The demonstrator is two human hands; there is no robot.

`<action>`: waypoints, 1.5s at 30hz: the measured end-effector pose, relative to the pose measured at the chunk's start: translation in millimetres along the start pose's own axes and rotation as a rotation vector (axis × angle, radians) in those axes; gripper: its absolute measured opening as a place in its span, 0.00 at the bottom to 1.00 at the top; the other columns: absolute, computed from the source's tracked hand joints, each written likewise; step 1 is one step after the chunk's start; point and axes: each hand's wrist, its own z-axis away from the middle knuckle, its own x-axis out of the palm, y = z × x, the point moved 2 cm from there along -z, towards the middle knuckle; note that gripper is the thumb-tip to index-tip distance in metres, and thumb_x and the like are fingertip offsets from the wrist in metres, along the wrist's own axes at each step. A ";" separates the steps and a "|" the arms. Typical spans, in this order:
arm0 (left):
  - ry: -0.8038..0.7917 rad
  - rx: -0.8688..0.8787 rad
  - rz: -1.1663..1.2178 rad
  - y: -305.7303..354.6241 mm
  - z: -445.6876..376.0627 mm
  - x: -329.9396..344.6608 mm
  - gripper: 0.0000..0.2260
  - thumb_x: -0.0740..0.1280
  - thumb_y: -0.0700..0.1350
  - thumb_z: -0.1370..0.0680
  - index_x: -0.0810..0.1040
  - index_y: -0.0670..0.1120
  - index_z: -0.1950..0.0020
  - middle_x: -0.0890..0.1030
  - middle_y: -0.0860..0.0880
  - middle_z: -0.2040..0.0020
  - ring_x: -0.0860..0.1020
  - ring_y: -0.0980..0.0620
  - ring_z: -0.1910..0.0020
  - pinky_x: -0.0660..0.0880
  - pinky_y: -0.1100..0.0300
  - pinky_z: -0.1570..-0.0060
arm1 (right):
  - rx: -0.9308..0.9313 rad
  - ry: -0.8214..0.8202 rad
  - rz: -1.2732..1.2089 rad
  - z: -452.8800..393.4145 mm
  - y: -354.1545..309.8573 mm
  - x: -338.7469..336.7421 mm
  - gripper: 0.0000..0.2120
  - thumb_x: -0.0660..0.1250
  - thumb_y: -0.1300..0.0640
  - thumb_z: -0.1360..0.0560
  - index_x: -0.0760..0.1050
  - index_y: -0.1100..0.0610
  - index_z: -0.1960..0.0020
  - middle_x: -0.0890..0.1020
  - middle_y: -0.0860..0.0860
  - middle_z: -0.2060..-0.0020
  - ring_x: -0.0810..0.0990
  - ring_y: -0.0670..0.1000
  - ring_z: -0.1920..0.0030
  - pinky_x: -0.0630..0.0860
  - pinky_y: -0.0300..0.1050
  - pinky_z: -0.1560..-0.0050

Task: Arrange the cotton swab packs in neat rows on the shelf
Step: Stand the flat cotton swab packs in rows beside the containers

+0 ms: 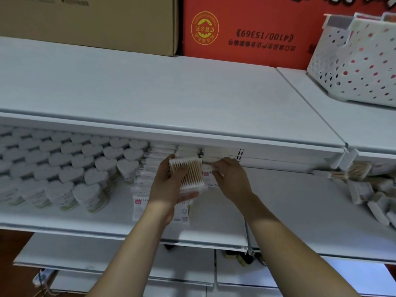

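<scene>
My left hand [169,185] holds a clear pack of wooden-stick cotton swabs [189,172] over the middle shelf [278,200]. My right hand [230,179] pinches the right end of a pack [209,168] just behind it. Below and behind my hands, flat swab packs [145,174] stand in rows running toward the back of the shelf. A loose heap of swab packs [368,194] lies at the shelf's right end.
Heart-shaped white boxes [64,168] fill the shelf's left side in rows. The upper shelf [150,99] carries a brown carton [90,22], a red carton [246,28] and a dotted white basket [353,61]. Lower shelves [107,254] sit beneath.
</scene>
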 end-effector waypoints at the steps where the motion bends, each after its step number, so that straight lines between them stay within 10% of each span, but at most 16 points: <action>1: 0.000 -0.003 -0.002 -0.1 -0.3 -0.7 0.19 0.66 0.42 0.18 0.71 0.56 0.29 0.79 0.51 0.42 0.79 0.55 0.50 0.84 0.48 0.59 | -0.023 0.037 0.035 -0.7 1.4 2.6 0.10 0.73 0.62 0.28 0.83 0.59 0.47 0.81 0.55 0.53 0.78 0.60 0.50 0.80 0.54 0.51; 7: 0.015 0.018 -0.045 -2.3 -1.4 -3.2 0.19 0.67 0.42 0.18 0.72 0.57 0.29 0.81 0.49 0.41 0.82 0.49 0.47 0.84 0.52 0.61 | -0.047 0.157 0.142 -5.5 6.7 11.8 0.09 0.73 0.61 0.29 0.83 0.58 0.49 0.78 0.57 0.54 0.77 0.61 0.53 0.79 0.55 0.57; 13: 0.019 0.064 -0.121 -6.4 -7.2 -4.6 0.26 0.72 0.46 0.21 0.69 0.62 0.26 0.72 0.50 0.29 0.73 0.48 0.32 0.74 0.42 0.35 | 0.269 0.258 -0.244 21.4 -30.6 -21.0 0.08 0.66 0.50 0.21 0.82 0.51 0.47 0.81 0.49 0.53 0.79 0.48 0.51 0.77 0.46 0.48; 18: -0.022 0.079 -0.219 -12.4 -8.6 4.5 0.36 0.77 0.57 0.32 0.69 0.59 0.26 0.76 0.52 0.31 0.76 0.50 0.34 0.74 0.47 0.35 | 0.440 -0.250 -0.638 53.6 -75.9 -39.5 0.13 0.65 0.39 0.22 0.81 0.46 0.57 0.84 0.45 0.62 0.83 0.47 0.60 0.80 0.51 0.54; 24: 0.034 0.054 -0.124 -17.1 -12.0 14.4 0.14 0.60 0.47 0.15 0.75 0.46 0.31 0.80 0.46 0.37 0.80 0.46 0.41 0.83 0.56 0.56 | 0.704 0.181 -0.790 66.0 -59.6 -58.2 0.07 0.74 0.56 0.26 0.77 0.51 0.52 0.83 0.48 0.58 0.82 0.45 0.60 0.81 0.42 0.59; 30: -0.176 -0.086 -0.017 -17.6 5.3 39.7 0.14 0.62 0.51 0.16 0.78 0.43 0.37 0.84 0.42 0.44 0.84 0.43 0.46 0.83 0.46 0.49 | 0.030 0.525 -0.269 82.8 -63.7 -57.9 0.13 0.71 0.71 0.31 0.81 0.61 0.49 0.78 0.56 0.44 0.78 0.55 0.41 0.76 0.44 0.42; 34: -0.139 -0.032 -0.048 -19.4 4.4 38.8 0.09 0.65 0.41 0.18 0.78 0.42 0.39 0.85 0.43 0.47 0.85 0.46 0.51 0.83 0.51 0.55 | -0.032 0.500 -0.267 94.7 -65.3 -55.7 0.14 0.66 0.67 0.28 0.84 0.59 0.45 0.80 0.54 0.39 0.77 0.52 0.36 0.73 0.42 0.36; 38: -0.175 -0.018 -0.063 -20.7 4.0 37.5 0.10 0.67 0.39 0.19 0.78 0.42 0.38 0.85 0.42 0.46 0.85 0.42 0.48 0.83 0.44 0.50 | 0.307 0.482 -0.588 94.0 -61.5 -66.5 0.18 0.68 0.54 0.25 0.77 0.54 0.35 0.77 0.48 0.38 0.78 0.46 0.38 0.80 0.46 0.45; 42: -0.185 -0.003 -0.046 -23.9 4.8 37.6 0.13 0.69 0.37 0.21 0.77 0.41 0.37 0.85 0.41 0.45 0.84 0.40 0.47 0.81 0.40 0.47 | 0.589 0.105 -0.710 83.4 -55.5 -74.6 0.29 0.72 0.53 0.24 0.66 0.44 0.27 0.81 0.43 0.46 0.81 0.39 0.50 0.79 0.38 0.51; 45: -0.138 0.023 -0.018 -27.0 5.8 36.7 0.15 0.71 0.36 0.22 0.75 0.41 0.37 0.84 0.41 0.45 0.85 0.40 0.48 0.81 0.40 0.47 | 0.795 0.076 -0.935 82.3 -51.6 -69.9 0.20 0.73 0.55 0.25 0.72 0.56 0.36 0.85 0.51 0.52 0.85 0.50 0.54 0.83 0.47 0.53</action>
